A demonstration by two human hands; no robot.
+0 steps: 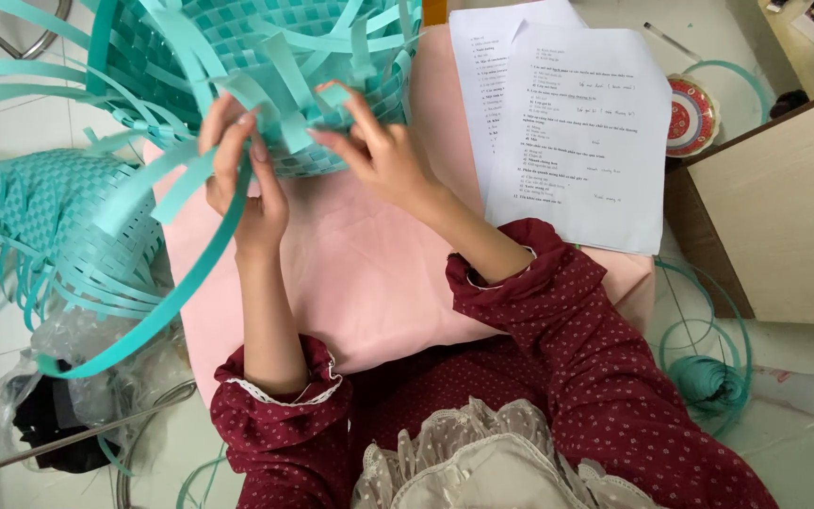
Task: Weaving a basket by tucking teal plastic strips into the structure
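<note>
A half-woven turquoise basket [237, 57] of flat plastic strips rests on a pink table [369, 283], with loose strip ends sticking out all around its rim. My left hand [242, 179] pinches one long turquoise strip [157, 302] at the basket's near edge; the strip curves down to the left. My right hand [379, 151] grips a short strip end [336, 94] on the same edge, fingers bent around it. Both arms wear dark red dotted sleeves.
A second woven turquoise piece [49, 226] lies at the left on the floor above plastic bags [68, 396]. Printed paper sheets [577, 132] lie on the table's right side. A wooden cabinet [784, 217], a round red tin [690, 113], a strip coil [708, 377] and a bottle [803, 391] are at the right.
</note>
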